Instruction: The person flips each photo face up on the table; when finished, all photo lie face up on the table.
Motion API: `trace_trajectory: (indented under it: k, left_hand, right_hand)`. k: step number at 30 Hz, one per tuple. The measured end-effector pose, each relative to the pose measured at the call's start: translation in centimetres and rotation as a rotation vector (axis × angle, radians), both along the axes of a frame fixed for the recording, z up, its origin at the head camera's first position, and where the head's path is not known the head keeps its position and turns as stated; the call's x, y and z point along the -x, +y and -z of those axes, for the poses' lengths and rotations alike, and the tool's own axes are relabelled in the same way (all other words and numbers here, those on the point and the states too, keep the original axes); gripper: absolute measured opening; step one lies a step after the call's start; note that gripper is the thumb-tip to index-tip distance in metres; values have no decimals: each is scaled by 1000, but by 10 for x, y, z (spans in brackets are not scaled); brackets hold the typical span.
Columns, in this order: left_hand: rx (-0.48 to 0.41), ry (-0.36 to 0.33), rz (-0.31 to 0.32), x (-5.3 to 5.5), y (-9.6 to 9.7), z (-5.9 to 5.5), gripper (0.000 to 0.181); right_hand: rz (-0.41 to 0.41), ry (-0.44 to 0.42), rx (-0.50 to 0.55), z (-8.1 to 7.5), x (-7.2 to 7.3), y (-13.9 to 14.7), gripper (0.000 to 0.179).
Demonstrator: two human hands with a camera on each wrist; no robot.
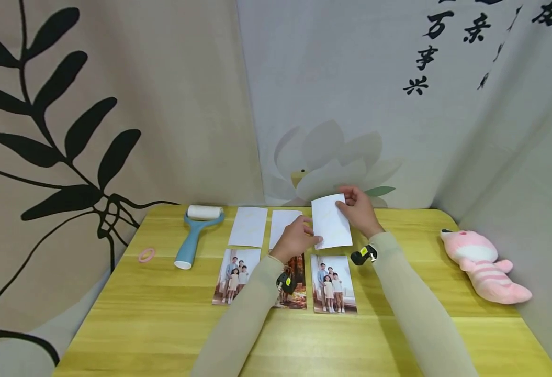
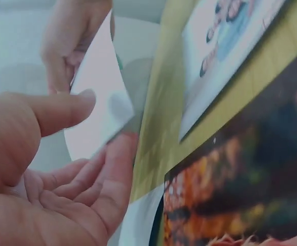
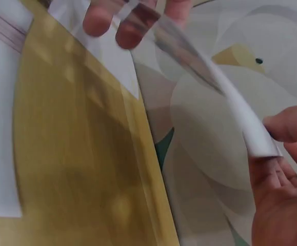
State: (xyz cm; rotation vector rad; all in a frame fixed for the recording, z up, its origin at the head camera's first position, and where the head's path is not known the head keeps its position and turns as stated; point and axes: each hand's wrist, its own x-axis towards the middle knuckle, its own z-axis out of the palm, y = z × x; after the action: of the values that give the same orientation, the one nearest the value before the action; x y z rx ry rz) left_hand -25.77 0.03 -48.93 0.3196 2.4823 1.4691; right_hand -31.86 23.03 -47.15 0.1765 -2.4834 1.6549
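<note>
Both hands hold one photo print [image 1: 330,222] up over the back of the table, its white back turned toward me. My left hand [image 1: 296,240] pinches its lower left corner, thumb on the white side and fingers behind. At the upper right edge my right hand [image 1: 359,212] grips it between thumb and fingers. In the right wrist view the print [image 3: 235,110] bends slightly and shows a printed far side. Below it lies a family photo [image 1: 346,285] face up. An autumn-coloured photo [image 1: 298,293] is partly hidden by my left arm.
Another family photo [image 1: 224,283] lies at the left. Two white rectangles, a left one [image 1: 247,226] and a middle one [image 1: 282,220], lie behind. A blue-handled roller [image 1: 191,243] and pink ring [image 1: 146,255] are left; a pink plush toy [image 1: 485,267] is right.
</note>
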Motion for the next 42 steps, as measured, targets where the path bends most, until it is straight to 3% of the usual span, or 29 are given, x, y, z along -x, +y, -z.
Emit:
trace_trajectory:
  k: [6, 16, 27, 37, 42]
  left_hand:
    - [-291, -118, -33, -3, -8, 3, 45]
    - [-441, -183, -42, -6, -11, 8, 23]
    - [-452, -181, -59, -13, -16, 9, 27]
    - [-399, -146, -27, -24, -18, 5, 38]
    - [-376, -115, -68, -27, -14, 4, 46]
  right_hand:
    - [16, -68, 43, -6, -13, -2, 53]
    - [-1, -196, 89, -6, -41, -2, 49]
    - [-42, -249, 62, 4, -76, -2, 34]
    - [-97, -216, 165, -6, -90, -3, 30]
    - [-93, -196, 159, -10, -95, -3, 29]
